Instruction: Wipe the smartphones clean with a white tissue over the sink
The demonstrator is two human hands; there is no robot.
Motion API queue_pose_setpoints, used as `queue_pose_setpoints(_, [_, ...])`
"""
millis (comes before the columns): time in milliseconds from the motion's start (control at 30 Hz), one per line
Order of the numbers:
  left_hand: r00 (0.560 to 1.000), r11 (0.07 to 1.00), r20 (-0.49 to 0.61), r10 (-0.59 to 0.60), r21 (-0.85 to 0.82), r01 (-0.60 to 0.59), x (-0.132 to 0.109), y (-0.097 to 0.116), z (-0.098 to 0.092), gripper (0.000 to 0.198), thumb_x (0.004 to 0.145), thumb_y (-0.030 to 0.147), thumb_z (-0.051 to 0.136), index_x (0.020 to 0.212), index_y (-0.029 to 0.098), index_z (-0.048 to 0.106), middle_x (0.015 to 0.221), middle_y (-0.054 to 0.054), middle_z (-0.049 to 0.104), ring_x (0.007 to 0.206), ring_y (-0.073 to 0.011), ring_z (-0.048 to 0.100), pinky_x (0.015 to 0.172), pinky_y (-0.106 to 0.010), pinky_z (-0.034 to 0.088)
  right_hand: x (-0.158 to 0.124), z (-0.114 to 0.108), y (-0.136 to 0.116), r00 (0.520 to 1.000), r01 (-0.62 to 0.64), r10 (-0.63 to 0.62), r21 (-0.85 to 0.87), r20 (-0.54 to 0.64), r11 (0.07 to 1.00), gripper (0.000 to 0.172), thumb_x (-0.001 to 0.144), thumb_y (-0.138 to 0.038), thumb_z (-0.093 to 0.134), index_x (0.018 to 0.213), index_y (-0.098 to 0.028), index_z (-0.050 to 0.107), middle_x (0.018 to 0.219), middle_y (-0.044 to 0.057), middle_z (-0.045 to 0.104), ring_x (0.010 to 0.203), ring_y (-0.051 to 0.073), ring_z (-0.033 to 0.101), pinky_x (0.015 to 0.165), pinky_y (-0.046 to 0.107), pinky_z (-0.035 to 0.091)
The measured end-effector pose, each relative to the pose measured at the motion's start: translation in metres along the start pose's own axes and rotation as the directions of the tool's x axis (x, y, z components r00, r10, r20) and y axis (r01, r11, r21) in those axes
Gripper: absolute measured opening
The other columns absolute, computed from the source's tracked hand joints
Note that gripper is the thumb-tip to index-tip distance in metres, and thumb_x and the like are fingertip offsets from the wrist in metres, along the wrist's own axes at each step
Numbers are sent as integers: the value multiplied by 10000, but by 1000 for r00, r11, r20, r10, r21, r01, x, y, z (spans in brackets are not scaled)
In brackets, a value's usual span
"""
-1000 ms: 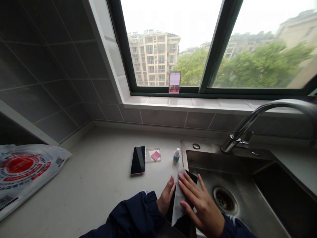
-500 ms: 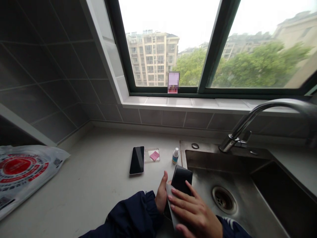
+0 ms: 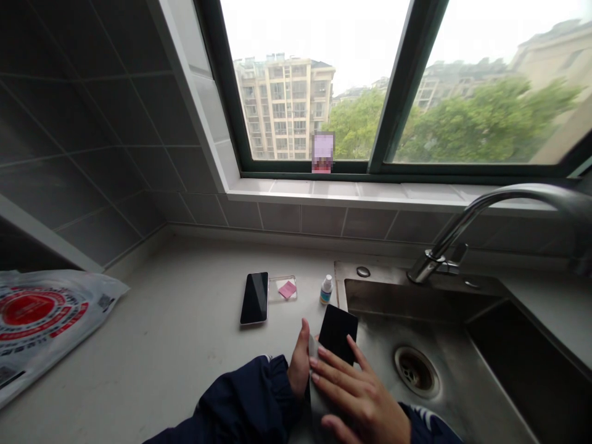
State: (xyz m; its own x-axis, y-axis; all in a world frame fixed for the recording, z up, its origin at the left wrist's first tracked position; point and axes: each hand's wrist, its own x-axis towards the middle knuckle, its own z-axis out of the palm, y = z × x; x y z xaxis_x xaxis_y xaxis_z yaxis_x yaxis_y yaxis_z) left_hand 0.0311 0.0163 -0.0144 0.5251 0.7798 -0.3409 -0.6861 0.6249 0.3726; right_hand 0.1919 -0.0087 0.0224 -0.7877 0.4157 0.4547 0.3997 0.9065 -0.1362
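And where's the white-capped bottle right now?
In the head view, the bottle stands on the countertop by the sink's left rim, just beyond the black phone-like device and right of the pink square.

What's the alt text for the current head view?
Left hand holds a black slab by a sink; right hand lies over a grey cloth on the slab. On the counter: a phone, pink square and bottle.

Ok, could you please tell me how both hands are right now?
Left hand: holding the black device.
Right hand: open, flat on the grey cloth.
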Motion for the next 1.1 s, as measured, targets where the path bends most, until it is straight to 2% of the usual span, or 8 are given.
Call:
queue_pose_setpoints(33, [1000,1000,6,-4,-21,4,0,-2,-2,646,716,759,562,785,125,664,547,0,588,559,-132,592,715,-269,474,-1,1,1,999,-40,40,-24,0,999,483,953,-367,512,1396,-179,479,1391,86,547,1389,258,389,1179,560,-64])
queue_pose_setpoints(100, [997,1000,81,2,-20,-1,0,-5,-3,635,724,704,613,933,108,683,739,-60,670,772,-183,652,826,-294,457,-4,1,5,996,-76,79,-99,34,992,515,958,-320,507,1441,-165,420,1457,82,468,1413,266,343,1171,558,-104])
queue_pose_setpoints(200, [975,994,220,41,90,-62,-2,-6,-1,779,762,713,556,1232,95,603,1101,-158,668,1137,-299,576,1020,-386,355,-8,4,15,986,-161,164,-194,1,968,564,965,-292,497,1488,-150,336,1508,93,384,1430,274,306,1171,556,-107])
queue_pose_setpoints(367, [962,983,267,59,151,-103,-3,-3,4,740,842,672,467,1339,129,541,1284,-163,599,1286,-318,464,1092,-407,261,-14,11,27,955,-297,285,-237,-86,925,574,966,-297,481,1499,-161,317,1518,98,364,1432,263,304,1191,515,-52])
queue_pose_setpoints(667, [959,993,268,97,38,-111,-3,0,15,669,848,618,507,1304,133,574,1210,-167,629,1193,-315,528,1043,-410,310,-14,6,31,949,-296,264,-202,-172,933,459,944,-212,502,1402,-190,475,1437,76,496,1379,246,409,1198,515,85])
queue_pose_setpoints(833, [962,994,253,105,-42,-97,-2,3,15,677,851,609,511,1302,106,559,1110,-170,655,1080,-298,589,993,-404,349,-14,6,28,956,-257,225,-165,-187,952,412,925,-157,523,1336,-178,539,1397,73,543,1359,240,440,1200,523,108])
queue_pose_setpoints(1033, [973,996,224,45,-82,-28,-2,10,13,722,837,672,470,1254,92,577,938,-141,686,828,-231,645,819,-355,432,-9,3,12,985,-123,113,-73,-133,990,377,878,-133,571,1252,-171,601,1325,85,608,1332,245,476,1201,529,149])
queue_pose_setpoints(1100, [983,997,184,28,-76,-14,-3,10,13,776,839,716,404,1200,59,605,876,-143,692,715,-197,632,738,-329,441,-7,4,4,987,-85,82,-22,-136,996,346,874,-161,576,1217,-169,623,1301,85,626,1326,257,481,1201,549,115])
